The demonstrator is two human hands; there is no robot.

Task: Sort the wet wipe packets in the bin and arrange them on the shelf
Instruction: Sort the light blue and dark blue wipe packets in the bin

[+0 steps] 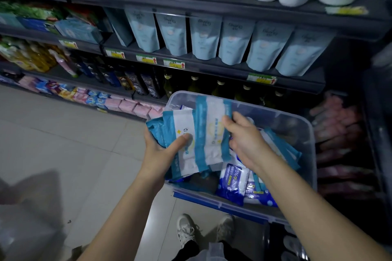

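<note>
Your left hand (pixel 161 152) holds a fanned stack of teal-and-white packets (pixel 207 133) over the left rim of the bin (pixel 305 125), with the thumb pressed on the top face and the fingers (pixel 148 135) wrapped round the stack's left edge. Your right hand (pixel 246 140) pinches the upper edge of the front one. They look soft, floppy and slick-filmed — light singly, but a stack may well slide apart. Grip across the padded middle rather than the thin sealed edges. Dark blue packets (pixel 233 182) lie loose in the bin — the shelf (pixel 212 65) stands just behind it.
</note>
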